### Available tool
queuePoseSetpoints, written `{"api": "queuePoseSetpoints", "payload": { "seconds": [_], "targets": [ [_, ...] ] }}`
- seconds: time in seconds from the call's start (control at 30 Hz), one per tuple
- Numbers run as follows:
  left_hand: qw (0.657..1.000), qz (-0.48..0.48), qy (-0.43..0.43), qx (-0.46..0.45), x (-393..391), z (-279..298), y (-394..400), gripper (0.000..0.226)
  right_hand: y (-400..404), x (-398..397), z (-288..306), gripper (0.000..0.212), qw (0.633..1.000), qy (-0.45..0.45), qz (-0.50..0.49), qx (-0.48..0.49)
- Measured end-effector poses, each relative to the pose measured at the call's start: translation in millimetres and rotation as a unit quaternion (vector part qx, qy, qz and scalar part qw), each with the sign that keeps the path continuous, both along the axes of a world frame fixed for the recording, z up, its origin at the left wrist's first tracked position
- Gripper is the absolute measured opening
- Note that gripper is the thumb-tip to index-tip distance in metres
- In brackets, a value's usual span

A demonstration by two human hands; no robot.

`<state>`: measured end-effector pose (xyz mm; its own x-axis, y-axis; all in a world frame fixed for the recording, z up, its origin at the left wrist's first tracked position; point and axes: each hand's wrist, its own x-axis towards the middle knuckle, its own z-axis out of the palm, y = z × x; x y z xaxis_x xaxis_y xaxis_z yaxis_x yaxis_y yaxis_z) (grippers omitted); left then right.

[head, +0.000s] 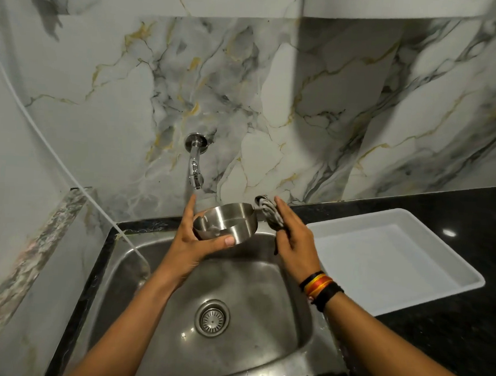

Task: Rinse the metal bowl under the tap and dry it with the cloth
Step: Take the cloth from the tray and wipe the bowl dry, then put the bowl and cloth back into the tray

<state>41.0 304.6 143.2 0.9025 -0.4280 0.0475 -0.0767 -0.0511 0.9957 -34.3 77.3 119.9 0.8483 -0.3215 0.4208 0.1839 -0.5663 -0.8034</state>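
Note:
My left hand (193,244) grips the metal bowl (229,221) from its left side, thumb on the near rim, holding it tilted over the back of the steel sink (292,305). Just above and behind the bowl, the chrome wall tap (195,168) shows no visible stream of water. My right hand (293,239) is just right of the bowl, fingers straight, with a bunched grey-and-white cloth (270,213) pressed under them. Part of the cloth is hidden by the fingers.
A white rectangular tray (397,218) lies on the black counter (448,342) to the right of the sink. The sink drain (212,318) sits in the middle of the basin. A thin white hose (69,175) runs down the left wall to the sink's corner.

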Motion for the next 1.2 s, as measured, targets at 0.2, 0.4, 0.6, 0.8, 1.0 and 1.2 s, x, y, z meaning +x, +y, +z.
{"api": "queuePoseSetpoints", "payload": {
  "seconds": [0.2, 0.4, 0.6, 0.8, 1.0, 1.2],
  "targets": [
    [1.0, 0.007, 0.006, 0.022, -17.0, -11.7, -31.6, 0.152, -124.8, 5.0, -23.3, 0.034, 0.955, 0.176, -0.137, 0.194],
    [0.999, 0.037, 0.007, 0.027, -45.9, -18.2, -83.7, 0.152, -248.0, -23.7, -29.7, 0.022, 0.936, 0.282, -0.208, 0.043],
    [0.997, 0.062, 0.018, 0.047, -76.4, -28.2, -137.4, 0.151, -346.0, -35.7, -69.8, 0.042, 0.903, 0.318, -0.233, -0.171],
    [0.995, 0.074, 0.038, 0.05, -103.3, -36.5, -190.4, 0.152, -407.0, -60.0, -132.0, 0.064, 0.823, 0.465, -0.089, -0.313],
    [0.996, 0.054, 0.046, 0.054, -106.7, -54.5, -247.4, 0.161, -417.0, -69.3, -138.8, 0.077, 0.843, 0.474, -0.014, -0.253],
    [0.998, 0.024, -0.011, 0.061, -99.4, -76.7, -315.1, 0.154, -349.8, -73.5, -63.5, 0.063, 0.967, 0.252, 0.028, 0.028]
  ]
}}
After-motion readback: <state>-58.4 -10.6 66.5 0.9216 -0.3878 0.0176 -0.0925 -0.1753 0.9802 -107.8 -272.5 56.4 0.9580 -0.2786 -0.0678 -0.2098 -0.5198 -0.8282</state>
